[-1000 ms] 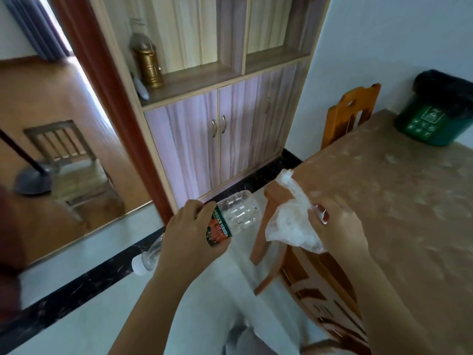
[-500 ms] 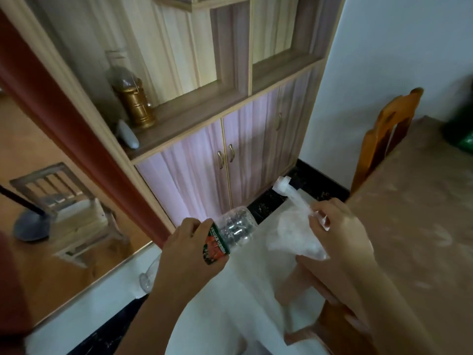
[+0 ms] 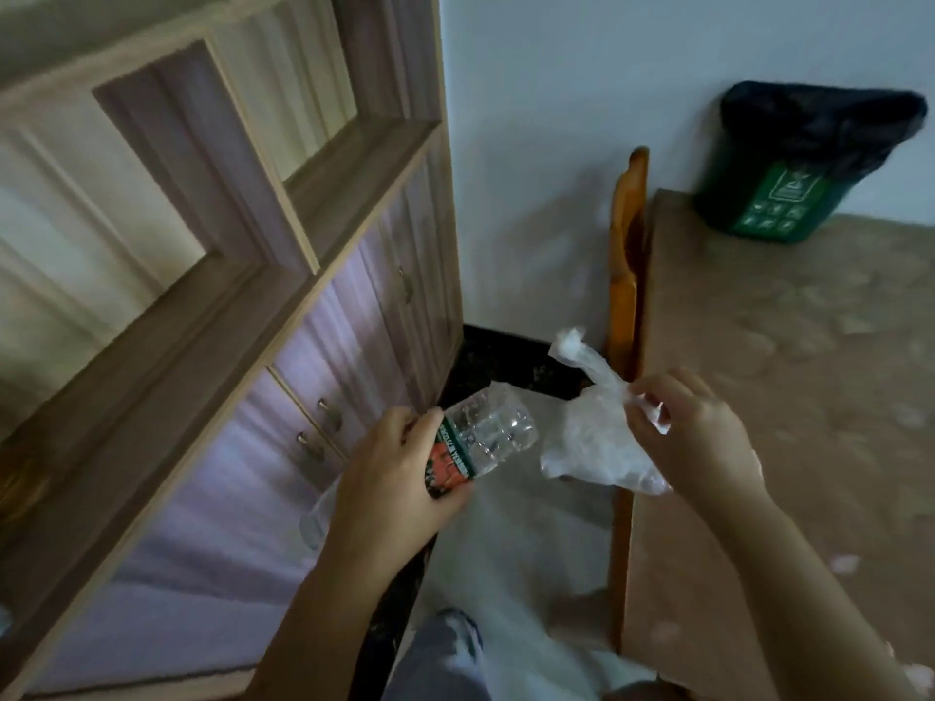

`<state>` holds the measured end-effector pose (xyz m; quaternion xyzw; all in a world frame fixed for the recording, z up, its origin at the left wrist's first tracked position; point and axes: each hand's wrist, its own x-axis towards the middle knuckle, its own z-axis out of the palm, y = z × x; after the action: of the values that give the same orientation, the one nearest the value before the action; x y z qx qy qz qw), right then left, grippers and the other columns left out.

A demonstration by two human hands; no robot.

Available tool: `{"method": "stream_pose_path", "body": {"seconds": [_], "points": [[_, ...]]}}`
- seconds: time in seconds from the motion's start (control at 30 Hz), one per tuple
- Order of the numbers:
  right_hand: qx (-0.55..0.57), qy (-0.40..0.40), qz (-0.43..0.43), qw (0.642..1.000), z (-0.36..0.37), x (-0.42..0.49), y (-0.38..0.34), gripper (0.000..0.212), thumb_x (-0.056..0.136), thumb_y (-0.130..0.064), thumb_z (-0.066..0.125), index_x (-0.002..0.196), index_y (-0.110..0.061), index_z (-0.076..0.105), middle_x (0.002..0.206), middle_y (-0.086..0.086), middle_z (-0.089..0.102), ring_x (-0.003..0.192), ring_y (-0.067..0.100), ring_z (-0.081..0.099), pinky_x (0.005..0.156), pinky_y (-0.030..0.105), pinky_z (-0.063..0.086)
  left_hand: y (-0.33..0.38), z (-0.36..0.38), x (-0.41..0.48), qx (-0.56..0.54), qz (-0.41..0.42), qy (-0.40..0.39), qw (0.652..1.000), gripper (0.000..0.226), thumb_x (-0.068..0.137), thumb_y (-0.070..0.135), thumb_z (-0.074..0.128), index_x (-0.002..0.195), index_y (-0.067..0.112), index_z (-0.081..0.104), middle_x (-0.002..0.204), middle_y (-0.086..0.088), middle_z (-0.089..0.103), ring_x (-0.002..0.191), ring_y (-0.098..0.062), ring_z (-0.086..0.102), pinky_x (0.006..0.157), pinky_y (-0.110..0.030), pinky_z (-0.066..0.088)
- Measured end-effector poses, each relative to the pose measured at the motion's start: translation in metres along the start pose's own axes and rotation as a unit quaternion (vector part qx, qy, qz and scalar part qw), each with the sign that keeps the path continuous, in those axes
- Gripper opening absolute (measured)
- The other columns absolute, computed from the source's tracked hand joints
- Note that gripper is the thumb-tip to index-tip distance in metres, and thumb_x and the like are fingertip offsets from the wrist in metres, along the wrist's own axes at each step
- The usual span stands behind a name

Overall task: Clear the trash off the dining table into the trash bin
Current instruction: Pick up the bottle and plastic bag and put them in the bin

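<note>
My left hand grips an empty clear plastic bottle with a red and green label, held tilted over the floor beside the table. My right hand holds a crumpled clear plastic bag by its knotted top, just off the table's left edge. The green trash bin with a black liner stands on the far part of the dining table, against the wall. The bottle's cap end is hidden behind my left hand.
A wooden cabinet with shelves and handled doors fills the left side. An orange wooden chair is pushed against the table's left edge. Pale floor with a black border lies between cabinet and table. My knee shows at the bottom.
The view has swung right and forward: the doorway and lamp left the frame and the bin is back in sight. Both hands keep their hold and sit nearer the table's edge.
</note>
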<state>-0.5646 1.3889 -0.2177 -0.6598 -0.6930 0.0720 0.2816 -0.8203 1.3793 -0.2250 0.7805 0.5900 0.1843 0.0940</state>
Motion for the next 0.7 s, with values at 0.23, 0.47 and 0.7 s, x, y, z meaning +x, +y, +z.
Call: {"method": "stream_pose_path", "body": {"seconds": [0.23, 0.47, 0.7], "points": [[-0.027, 0.085, 0.155, 0.984, 0.02, 0.072, -0.006, 0.008, 0.08, -0.003, 0.06, 0.087, -0.004, 0.063, 0.082, 0.011, 0.059, 0.06, 0.025, 0.053, 0.054, 0.035, 0.046, -0.036, -0.002, 0.142, -0.058, 0.133, -0.025, 0.989, 0.066, 0.057, 0.031, 0.082, 0.112, 0.005, 0.056, 0.096, -0.015, 0.055, 0.082, -0.031, 0.058, 0.065, -0.038, 0.048], [-0.051, 0.152, 0.21, 0.964, 0.02, 0.129, 0.015, 0.004, 0.078, 0.002, 0.061, 0.082, 0.0, 0.062, 0.079, 0.015, 0.059, 0.06, 0.027, 0.053, 0.055, 0.045, 0.05, -0.028, 0.022, 0.25, -0.096, 0.225, -0.049, 0.968, 0.064, 0.058, 0.034, 0.081, 0.111, 0.007, 0.056, 0.096, -0.012, 0.055, 0.082, -0.027, 0.058, 0.066, -0.037, 0.048], [-0.058, 0.223, 0.235, 0.944, 0.014, 0.209, 0.081, 0.007, 0.078, 0.001, 0.062, 0.085, -0.002, 0.063, 0.078, 0.013, 0.057, 0.059, 0.024, 0.052, 0.054, 0.035, 0.045, 0.009, 0.053, 0.374, -0.097, 0.288, -0.047, 0.952, 0.064, 0.058, 0.036, 0.08, 0.11, 0.008, 0.054, 0.097, -0.012, 0.054, 0.082, -0.025, 0.057, 0.063, -0.03, 0.044]]}}
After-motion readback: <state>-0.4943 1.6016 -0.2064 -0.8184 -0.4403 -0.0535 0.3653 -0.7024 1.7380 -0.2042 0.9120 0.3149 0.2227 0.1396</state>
